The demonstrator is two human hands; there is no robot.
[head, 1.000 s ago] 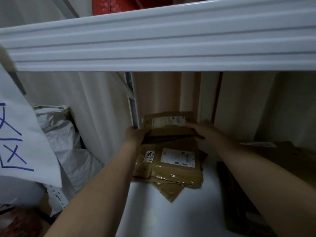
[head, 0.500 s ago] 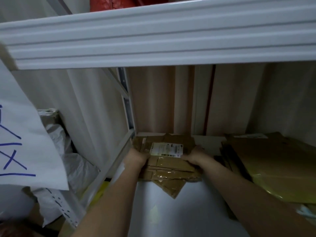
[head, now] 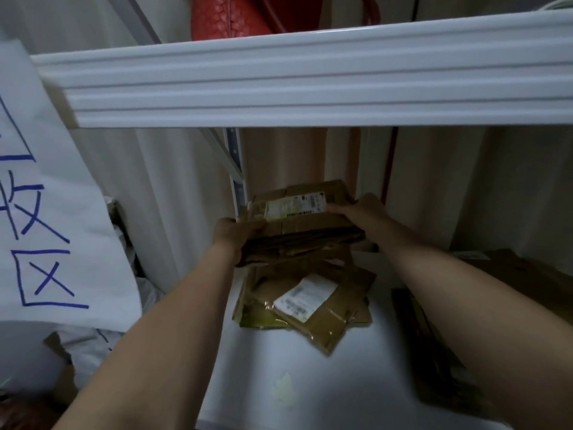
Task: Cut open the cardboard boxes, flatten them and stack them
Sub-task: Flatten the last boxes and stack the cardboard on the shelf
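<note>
Both hands hold a bundle of flattened cardboard boxes (head: 305,231) above the white shelf (head: 279,367), near its back left corner. My left hand (head: 237,238) grips the bundle's left end, fingers curled under it. My right hand (head: 361,212) grips its right end, thumb on top beside a white shipping label. Below the raised bundle a few more flattened boxes (head: 313,308) lie on the shelf, the top one bearing a white label and clear tape.
A white shelf beam (head: 310,85) crosses overhead with a red bag (head: 229,17) above it. A paper sign with blue writing (head: 46,212) hangs at left. More flattened cardboard (head: 496,321) lies at the right. A metal upright (head: 237,178) stands behind the bundle.
The bundle was pressed down on the stack half a second ago; now both hands have lifted it up and back, uncovering the labelled boxes beneath. The camera has tilted.
</note>
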